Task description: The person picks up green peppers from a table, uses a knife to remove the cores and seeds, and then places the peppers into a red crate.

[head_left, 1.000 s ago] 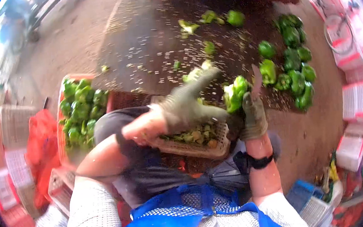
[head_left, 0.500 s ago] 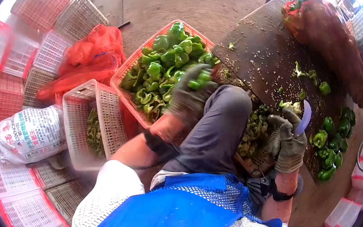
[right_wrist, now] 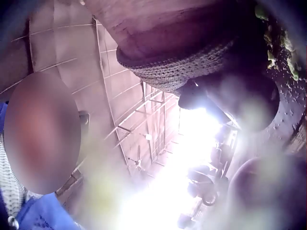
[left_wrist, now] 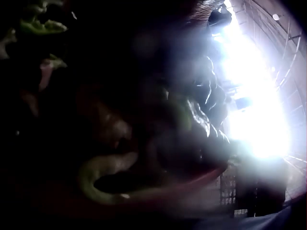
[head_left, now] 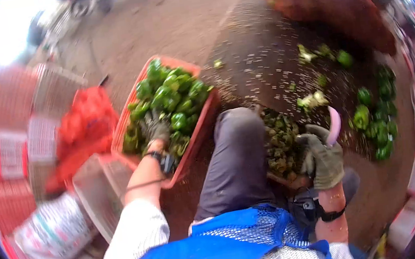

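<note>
In the head view my gloved left hand point(head_left: 156, 129) reaches down into an orange crate point(head_left: 206, 124) heaped with green bell peppers point(head_left: 164, 97). Its fingers lie extended among the peppers, the tips partly hidden. The left wrist view is very dark, with a curled pepper piece point(left_wrist: 98, 179) low in it. My gloved right hand point(head_left: 324, 161) grips a knife point(head_left: 334, 125), its curved blade pointing up, above a crate of pepper scraps point(head_left: 283, 143) between my knees. The right wrist view shows mostly the glove cuff point(right_wrist: 172, 67) and the roof, not the knife.
A dark board point(head_left: 259, 45) strewn with seeds bears pepper scraps, a pale pepper core point(head_left: 313, 100) and whole peppers point(head_left: 381, 134) at right. A large reddish sack point(head_left: 331, 0) lies at its far end. Left are orange netting point(head_left: 85, 129), a white sack point(head_left: 54, 228) and stacked crates point(head_left: 9, 97).
My left hand has gone from near the right hand, across with green pepper pieces, down into the orange crate. The pepper seen at my right hand is gone from there; the knife stays gripped.
</note>
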Tool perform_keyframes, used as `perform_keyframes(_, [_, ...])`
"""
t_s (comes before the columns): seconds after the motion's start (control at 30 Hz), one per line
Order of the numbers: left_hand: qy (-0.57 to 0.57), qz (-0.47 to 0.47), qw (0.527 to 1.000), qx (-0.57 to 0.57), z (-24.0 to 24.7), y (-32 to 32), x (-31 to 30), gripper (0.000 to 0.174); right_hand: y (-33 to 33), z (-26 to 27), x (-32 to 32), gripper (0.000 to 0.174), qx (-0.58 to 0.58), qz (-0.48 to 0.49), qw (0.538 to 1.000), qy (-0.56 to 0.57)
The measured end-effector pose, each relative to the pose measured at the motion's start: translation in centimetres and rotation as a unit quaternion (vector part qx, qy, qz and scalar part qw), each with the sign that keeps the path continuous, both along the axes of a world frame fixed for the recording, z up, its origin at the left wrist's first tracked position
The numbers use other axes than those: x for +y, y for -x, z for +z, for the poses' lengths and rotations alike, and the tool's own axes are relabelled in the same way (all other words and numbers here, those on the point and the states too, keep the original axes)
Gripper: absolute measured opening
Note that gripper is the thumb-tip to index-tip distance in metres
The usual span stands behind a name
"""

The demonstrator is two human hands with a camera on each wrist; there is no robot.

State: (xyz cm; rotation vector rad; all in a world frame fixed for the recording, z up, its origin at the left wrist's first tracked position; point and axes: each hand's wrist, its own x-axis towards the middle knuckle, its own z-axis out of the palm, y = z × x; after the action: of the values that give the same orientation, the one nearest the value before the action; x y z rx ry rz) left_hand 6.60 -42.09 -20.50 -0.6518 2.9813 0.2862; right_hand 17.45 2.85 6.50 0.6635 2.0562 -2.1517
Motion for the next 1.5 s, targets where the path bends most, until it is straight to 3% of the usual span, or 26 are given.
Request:
perform_keyframes(0.03, [0.051, -0.030, 0.997, -0.041, -2.3, 0.6, -1.6, 0.072, 0.0, 0.5, 0.2, 0.042, 0.013, 0.007, 1.000, -0.009])
perform_keyframes(0.07, [0.028, -0.065, 0.997, -0.036, -6.4, 1.4, -5.2, 0.073, -0.5, 0.8, 0.7, 0.044, 0.031, 0.008, 0.999, -0.039])
perform_keyframes(0.17, [-0.168, -0.153, 0.952, 0.203, 5.7, 1.1, -1.2, 0.041, -2.0, 0.1, 2.9, 0.039, 0.089, -0.016, 0.994, -0.066])
perform_keyframes(0.27, [-0.368, -0.180, 0.866, 0.286, 14.8, 0.1, 4.1, 0.024, -2.3, -2.3, 5.8, 0.028, 0.020, -0.028, 0.999, 0.016])
perform_keyframes(0.3, [-0.414, -0.221, 0.841, 0.269, 17.1, -0.9, 7.0, 0.020, -2.3, -2.4, 6.4, 0.027, 0.044, -0.068, 0.990, 0.111])
perform_keyframes(0.37, [-0.484, -0.290, 0.805, 0.181, 22.4, -3.7, 16.2, 0.014, -2.1, -0.5, 7.5, 0.024, 0.094, -0.098, 0.978, 0.160])
perform_keyframes(0.4, [-0.430, -0.307, 0.847, 0.051, 24.5, -5.5, 20.9, 0.015, -2.2, 0.2, 8.1, 0.024, 0.098, -0.108, 0.975, 0.168])
perform_keyframes(0.43, [-0.454, -0.285, 0.842, -0.066, 26.8, -7.1, 26.3, 0.022, -2.2, 0.9, 8.8, 0.024, 0.103, -0.117, 0.972, 0.176])
perform_keyframes(0.5, [-0.475, -0.330, 0.782, -0.231, 29.8, -9.2, 35.3, 0.033, -2.4, 2.5, 10.2, 0.024, 0.116, -0.129, 0.967, 0.185])
perform_keyframes(0.53, [-0.573, -0.256, 0.711, -0.318, 26.9, -9.2, 36.7, 0.045, -2.0, 1.0, 11.0, 0.024, 0.201, -0.128, 0.968, 0.075])
perform_keyframes(0.57, [-0.554, -0.313, 0.693, -0.338, 27.4, -9.2, 39.8, 0.036, -1.6, -0.5, 11.7, 0.023, 0.277, -0.141, 0.950, -0.039])
perform_keyframes(0.6, [-0.563, -0.296, 0.675, -0.374, 27.8, -8.9, 42.3, 0.030, -2.2, -0.3, 12.7, 0.024, 0.236, -0.135, 0.961, 0.059])
perform_keyframes(0.67, [-0.526, -0.304, 0.677, -0.416, 27.3, -7.8, 45.8, 0.026, -3.1, -0.5, 15.5, 0.024, 0.285, -0.186, 0.940, 0.032])
perform_keyframes(0.73, [-0.544, -0.233, 0.646, -0.482, 28.5, -6.5, 50.5, 0.021, -4.9, 0.2, 19.1, 0.024, 0.161, -0.213, 0.940, 0.213])
perform_keyframes(0.8, [-0.598, -0.297, 0.602, -0.437, 25.7, -3.5, 53.4, 0.021, -5.1, -2.8, 20.9, 0.023, 0.171, -0.249, 0.946, 0.120])
perform_keyframes(0.87, [-0.395, -0.395, 0.772, -0.304, 22.8, 2.0, 58.5, 0.030, -5.5, -4.0, 22.3, 0.022, 0.178, -0.225, 0.957, 0.046])
perform_keyframes(0.9, [-0.424, -0.410, 0.766, -0.255, 21.6, 4.2, 60.8, 0.029, -5.7, -4.1, 22.8, 0.021, 0.171, -0.204, 0.964, 0.022])
perform_keyframes(0.93, [-0.320, -0.398, 0.826, -0.238, 21.1, 5.7, 63.6, 0.032, -5.8, -3.2, 23.2, 0.020, 0.141, -0.205, 0.968, 0.043])
perform_keyframes(1.0, [-0.192, -0.436, 0.826, -0.302, 22.1, 7.6, 68.6, 0.057, -5.6, -2.1, 23.8, 0.018, 0.083, -0.243, 0.960, 0.109])
perform_keyframes(1.07, [-0.127, -0.495, 0.820, -0.259, 16.5, 8.8, 72.0, 0.073, -4.9, -4.1, 24.3, 0.019, 0.130, -0.274, 0.953, 0.023])
perform_keyframes(1.1, [-0.109, -0.520, 0.808, -0.253, 14.8, 8.9, 73.6, 0.070, -4.8, -3.4, 24.4, 0.017, 0.094, -0.308, 0.943, 0.090])
perform_keyframes(1.27, [-0.130, -0.584, 0.756, -0.266, 12.5, 8.1, 75.1, 0.059, -5.7, -3.3, 25.1, 0.015, 0.085, -0.301, 0.943, 0.115])
perform_keyframes(1.5, [-0.200, -0.666, 0.689, -0.204, 12.0, 0.6, 68.8, 0.045, -5.0, -3.4, 23.9, 0.017, 0.109, -0.304, 0.936, 0.141])
